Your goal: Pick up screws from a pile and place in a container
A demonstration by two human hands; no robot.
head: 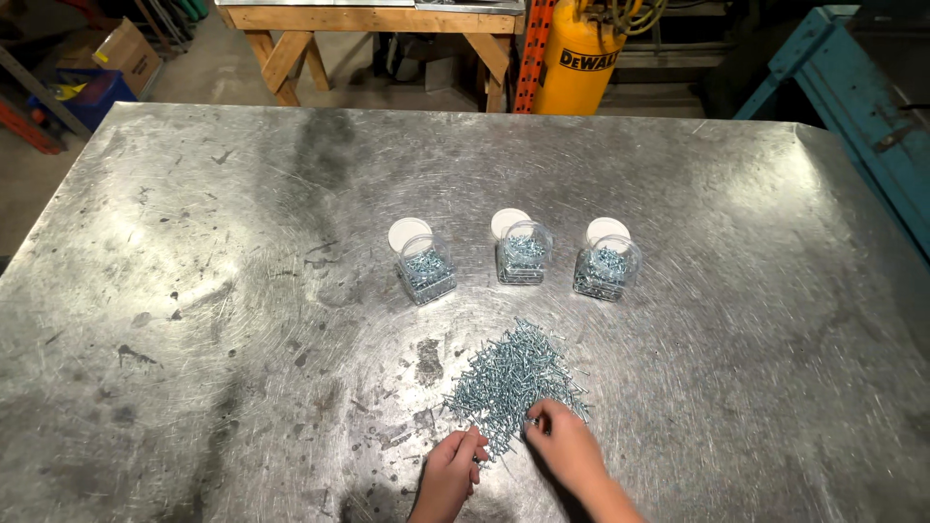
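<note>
Down at the near edge of the scuffed metal tabletop (194, 291), both hands work the near rim of a loose pile of silvery screws (513, 378). The left hand (453, 470) has its fingertips bunched at the pile's edge; the right hand (562, 441) pinches at a screw there, though what each truly grips is too small to tell. Beyond the pile stand three clear open jars (523, 254) part-filled with screws, each with a white lid (408, 233) lying just behind it.
</note>
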